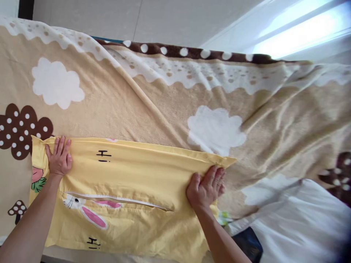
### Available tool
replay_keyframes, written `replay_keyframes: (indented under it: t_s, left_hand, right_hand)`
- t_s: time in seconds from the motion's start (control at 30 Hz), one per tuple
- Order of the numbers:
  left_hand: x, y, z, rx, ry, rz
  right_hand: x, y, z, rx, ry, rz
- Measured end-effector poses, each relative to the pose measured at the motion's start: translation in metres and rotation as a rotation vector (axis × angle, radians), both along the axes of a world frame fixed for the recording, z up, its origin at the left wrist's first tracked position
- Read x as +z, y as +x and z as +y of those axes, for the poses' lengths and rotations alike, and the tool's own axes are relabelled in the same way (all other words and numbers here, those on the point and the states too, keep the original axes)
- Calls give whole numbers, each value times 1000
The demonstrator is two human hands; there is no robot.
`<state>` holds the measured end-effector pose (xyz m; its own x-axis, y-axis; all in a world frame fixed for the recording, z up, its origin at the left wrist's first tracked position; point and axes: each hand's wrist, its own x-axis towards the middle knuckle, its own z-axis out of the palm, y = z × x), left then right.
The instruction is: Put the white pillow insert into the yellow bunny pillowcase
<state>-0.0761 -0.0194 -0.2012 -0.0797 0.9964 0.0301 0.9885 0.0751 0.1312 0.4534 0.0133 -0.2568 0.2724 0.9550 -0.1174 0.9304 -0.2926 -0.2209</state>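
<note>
A yellow pillowcase (131,171) with a rabbit, a carrot and "Hi!" prints lies spread out, its long far edge folded up a little. A white-edged slit (120,199), which looks like a zip opening, runs across its middle and gapes slightly. My left hand (59,157) presses flat on the far left corner, fingers spread. Over by the far right corner, my right hand (207,186) rests on the cloth with its fingers together and thumb apart, pointing away from me. Neither hand grips anything that I can see.
Under the pillowcase is a beige blanket (123,98) with white clouds and brown dotted shapes, wrinkled on the right. A white translucent plastic bag (296,226) and a dark item (248,244) lie at the lower right. A pale wall (164,22) stands behind.
</note>
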Motion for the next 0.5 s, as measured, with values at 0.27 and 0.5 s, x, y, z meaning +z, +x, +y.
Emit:
replay_keyframes:
  t_s: [0.27,0.5]
  left_hand:
    - [6,-10,6,11,-25,40]
    - [29,-46,18,-49,-60,109]
  right_hand:
    - [5,-4,-1,-18,0,-18]
    - [18,-6,3,1,39,80]
